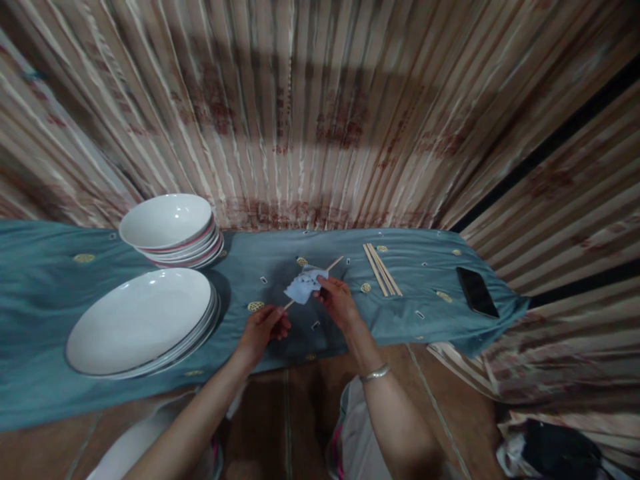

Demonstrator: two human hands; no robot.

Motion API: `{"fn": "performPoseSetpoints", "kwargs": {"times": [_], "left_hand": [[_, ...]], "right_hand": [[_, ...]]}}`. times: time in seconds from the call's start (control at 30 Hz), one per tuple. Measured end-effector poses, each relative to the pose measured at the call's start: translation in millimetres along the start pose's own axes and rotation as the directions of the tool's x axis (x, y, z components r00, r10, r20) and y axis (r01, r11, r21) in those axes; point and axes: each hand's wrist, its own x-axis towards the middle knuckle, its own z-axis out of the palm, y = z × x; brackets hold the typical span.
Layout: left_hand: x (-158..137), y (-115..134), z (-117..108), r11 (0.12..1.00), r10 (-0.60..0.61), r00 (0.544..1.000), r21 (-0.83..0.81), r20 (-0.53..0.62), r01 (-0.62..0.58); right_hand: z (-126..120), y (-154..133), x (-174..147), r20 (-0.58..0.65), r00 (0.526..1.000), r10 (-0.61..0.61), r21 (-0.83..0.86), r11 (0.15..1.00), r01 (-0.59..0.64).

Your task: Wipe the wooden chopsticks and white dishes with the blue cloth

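A wooden chopstick (pixel 335 263) runs slantwise in front of me, over the middle of the cloth-covered table. My left hand (pixel 266 325) pinches its near end between thumb and fingers. Round the chopstick's middle lies a crumpled pale blue-white cloth or tissue (pixel 303 285) with dark marks. My right hand (pixel 339 298) has thumb and fingers closed on the right side of this cloth. The chopstick's far end sticks out beyond the cloth. Several more chopsticks (pixel 382 270) lie side by side to the right of my right hand.
Stacked white bowls (pixel 167 223) stand at the back left, with stacked white plates (pixel 140 323) in front of them. A dark phone (pixel 477 292) lies near the right end of the green tablecloth (pixel 420 267). Striped curtains (pixel 320 120) hang behind the table.
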Motion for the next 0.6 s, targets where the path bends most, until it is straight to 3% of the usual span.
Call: {"fn": "performPoseSetpoints", "kwargs": {"times": [0.6], "left_hand": [[-4,0,-1,1.0,0.016,1.0,0.015,-0.011,-0.015]], "right_hand": [[-29,-22,7,-0.093,0.985,-0.148,0.103,0.982,0.158]]}}
